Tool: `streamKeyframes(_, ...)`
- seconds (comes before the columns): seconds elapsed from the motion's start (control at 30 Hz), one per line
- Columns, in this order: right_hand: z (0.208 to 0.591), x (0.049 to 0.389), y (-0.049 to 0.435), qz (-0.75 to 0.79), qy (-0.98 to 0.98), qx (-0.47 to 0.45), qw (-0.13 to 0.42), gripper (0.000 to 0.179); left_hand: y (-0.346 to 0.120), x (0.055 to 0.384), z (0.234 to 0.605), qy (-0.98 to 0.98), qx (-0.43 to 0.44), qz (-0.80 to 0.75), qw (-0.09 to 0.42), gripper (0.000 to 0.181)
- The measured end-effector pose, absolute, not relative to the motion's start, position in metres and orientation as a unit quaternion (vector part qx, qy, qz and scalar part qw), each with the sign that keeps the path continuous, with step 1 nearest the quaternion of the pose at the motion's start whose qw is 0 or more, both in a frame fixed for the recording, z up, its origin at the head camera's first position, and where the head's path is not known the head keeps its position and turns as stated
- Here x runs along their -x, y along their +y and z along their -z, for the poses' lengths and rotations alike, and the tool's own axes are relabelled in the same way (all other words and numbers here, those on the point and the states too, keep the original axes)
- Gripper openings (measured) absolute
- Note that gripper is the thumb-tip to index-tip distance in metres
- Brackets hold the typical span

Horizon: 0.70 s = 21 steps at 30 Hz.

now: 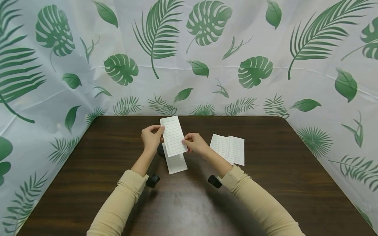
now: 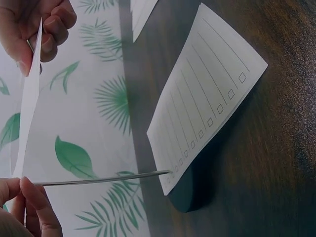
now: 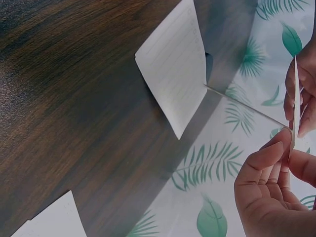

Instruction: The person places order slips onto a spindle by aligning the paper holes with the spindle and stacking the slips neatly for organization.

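A white checklist sheet [image 1: 173, 136], ruled with lines and small boxes, is held up between both hands. My left hand [image 1: 152, 139] pinches its left edge between thumb and fingers; the right hand [image 1: 197, 143] pinches the lower right edge. Below it, similar checklist paper [image 2: 202, 94] is pierced near one end by a thin metal spike [image 2: 108, 178]. That spike rises from a dark base [image 2: 182, 195], mostly covered by the paper. In the right wrist view, the spike [image 3: 247, 106] reaches the held sheet [image 3: 296, 98] beside my fingers. I cannot tell whether the tip goes through.
To the right, loose checklist sheets [image 1: 237, 150] lie overlapping on the dark wooden table [image 1: 265, 196]. Black wrist devices [image 1: 152, 181] hang under both forearms. A white curtain with green leaves [image 1: 199, 68] stands behind the table.
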State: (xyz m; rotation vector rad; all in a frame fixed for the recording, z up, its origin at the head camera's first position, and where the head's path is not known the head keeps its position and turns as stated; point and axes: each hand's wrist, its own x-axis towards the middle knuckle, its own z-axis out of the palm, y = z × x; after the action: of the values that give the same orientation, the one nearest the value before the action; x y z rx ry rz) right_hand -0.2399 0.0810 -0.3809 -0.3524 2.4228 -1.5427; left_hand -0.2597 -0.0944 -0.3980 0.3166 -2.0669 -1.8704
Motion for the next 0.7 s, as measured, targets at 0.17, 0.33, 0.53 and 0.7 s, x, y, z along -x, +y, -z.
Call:
streamKeyframes(0.17,0.391,0.247,0.082,0.527,0.831,0.122,0.126,0.015,-0.095,0.259,0.4,-0.726,-0.11,0.658,0.168,0.016)
streamKeyframes(0.33,0.392,0.249,0.082,0.525,0.832,0.127,0.127,0.014,-0.097,0.259,0.402,-0.713,-0.111,0.675,0.155,0.019)
streamKeyframes(0.53,0.393,0.251,0.082,0.519,0.836,0.124,0.131,0.014,-0.099,0.26,0.403,-0.694,-0.107,0.698,0.138,0.023)
streamKeyframes(0.7,0.393,0.251,0.082,0.509,0.84,0.124,0.14,0.015,-0.099,0.261,0.402,-0.702,-0.111,0.689,0.138,0.022)
